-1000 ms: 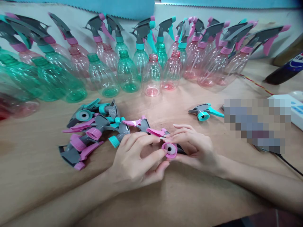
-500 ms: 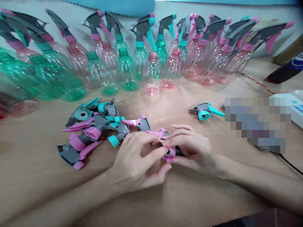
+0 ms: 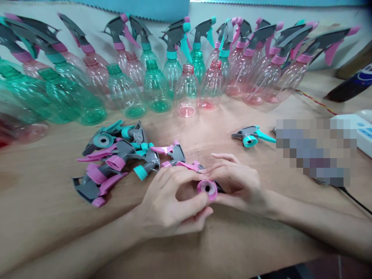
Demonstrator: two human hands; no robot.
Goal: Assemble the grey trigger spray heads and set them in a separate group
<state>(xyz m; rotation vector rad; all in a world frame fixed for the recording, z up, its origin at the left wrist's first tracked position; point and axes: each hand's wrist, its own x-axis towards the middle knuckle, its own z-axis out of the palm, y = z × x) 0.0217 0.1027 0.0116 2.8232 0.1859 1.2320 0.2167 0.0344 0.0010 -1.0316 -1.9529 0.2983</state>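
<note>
Between my hands is a grey and pink trigger spray head, its pink collar turned toward me so that a white ring with a dark centre hole shows. My left hand is closed on the collar, thumb at its lower rim and fingers at the top. From the right side my right hand grips the grey body, most of which its fingers hide. Just behind the hands lies another pink-trigger spray head. A pile of loose spray heads, with a grey and pink one among them, is left of my left hand.
Open-necked bottles, such as a clear pink one and a green one, stand behind. Bottles with spray heads line the wall. A teal-trigger spray head lies to the right, near a blurred-out object, a white power strip and a dark bottle.
The pink collar tilted under my left fingers, then came back to face me. My left thumb has moved from the collar's left side to its lower rim. My right hand keeps its grip.
</note>
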